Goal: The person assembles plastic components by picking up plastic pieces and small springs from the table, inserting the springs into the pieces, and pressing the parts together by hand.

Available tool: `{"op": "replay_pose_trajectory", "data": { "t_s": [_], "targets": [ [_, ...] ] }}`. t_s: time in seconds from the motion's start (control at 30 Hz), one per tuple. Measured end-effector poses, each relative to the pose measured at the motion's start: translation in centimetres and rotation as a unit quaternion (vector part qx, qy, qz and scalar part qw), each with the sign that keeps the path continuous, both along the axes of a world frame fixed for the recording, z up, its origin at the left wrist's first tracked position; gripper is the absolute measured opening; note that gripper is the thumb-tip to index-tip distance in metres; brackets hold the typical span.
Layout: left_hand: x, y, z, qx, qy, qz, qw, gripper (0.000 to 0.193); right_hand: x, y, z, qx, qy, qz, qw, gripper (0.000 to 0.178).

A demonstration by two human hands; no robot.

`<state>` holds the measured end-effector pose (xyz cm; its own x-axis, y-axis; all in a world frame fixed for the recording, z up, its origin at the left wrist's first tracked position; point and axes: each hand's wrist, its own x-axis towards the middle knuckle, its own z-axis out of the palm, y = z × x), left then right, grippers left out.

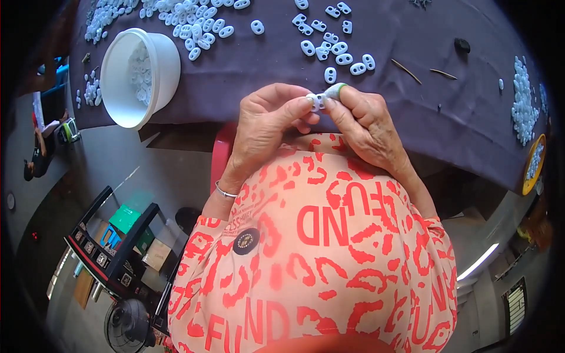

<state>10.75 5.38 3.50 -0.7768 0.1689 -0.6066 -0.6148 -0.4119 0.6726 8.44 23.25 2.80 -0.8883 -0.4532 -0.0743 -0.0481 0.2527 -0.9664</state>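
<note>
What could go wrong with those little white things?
The small white piece is pinched by the left hand and right hand, so it might slip and drop. The white tub looks close to the edge of the dark tablecloth, so a bump might spill the pieces inside.

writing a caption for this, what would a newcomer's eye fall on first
Probably the red-patterned shirt, filling the lower middle. Just above it, the left hand and right hand pinch a small white piece. The white tub at upper left also draws the eye against the dark cloth.
</note>
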Motion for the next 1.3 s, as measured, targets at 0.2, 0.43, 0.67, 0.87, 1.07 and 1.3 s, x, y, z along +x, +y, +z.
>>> {"op": "replay_pose_trajectory", "data": {
  "t_s": [0.2, 0.43, 0.67, 0.87, 1.07, 1.3],
  "targets": [
    [0.0, 0.0, 0.0, -0.008, 0.007, -0.001, 1.0, 0.014, 0.0, 0.2, -0.1, -0.005, -0.034, 0.002, 0.999, 0.012],
    [0.1, 0.0, -0.2, -0.003, 0.009, -0.004, 1.0, 0.015, 0.0, 0.5, 0.3, -0.044, -0.147, -0.012, 0.988, 0.013],
    [0.2, 0.2, -0.1, -0.014, -0.003, -0.005, 1.0, 0.013, -0.2, 0.6, -0.3, -0.032, -0.082, 0.014, 0.996, 0.014],
    [0.4, 0.2, -0.4, -0.02, 0.002, -0.001, 1.0, 0.012, -0.3, 0.7, -0.5, -0.04, -0.109, 0.028, 0.993, 0.015],
    [0.6, 0.3, -0.5, -0.034, 0.014, -0.004, 0.999, 0.016, -0.3, 0.5, -0.8, -0.037, -0.117, 0.027, 0.992, 0.015],
    [0.7, 0.5, -0.6, -0.046, 0.015, 0.011, 0.999, 0.015, -0.4, 0.4, -0.9, -0.045, -0.153, 0.023, 0.987, 0.014]
  ]
}}
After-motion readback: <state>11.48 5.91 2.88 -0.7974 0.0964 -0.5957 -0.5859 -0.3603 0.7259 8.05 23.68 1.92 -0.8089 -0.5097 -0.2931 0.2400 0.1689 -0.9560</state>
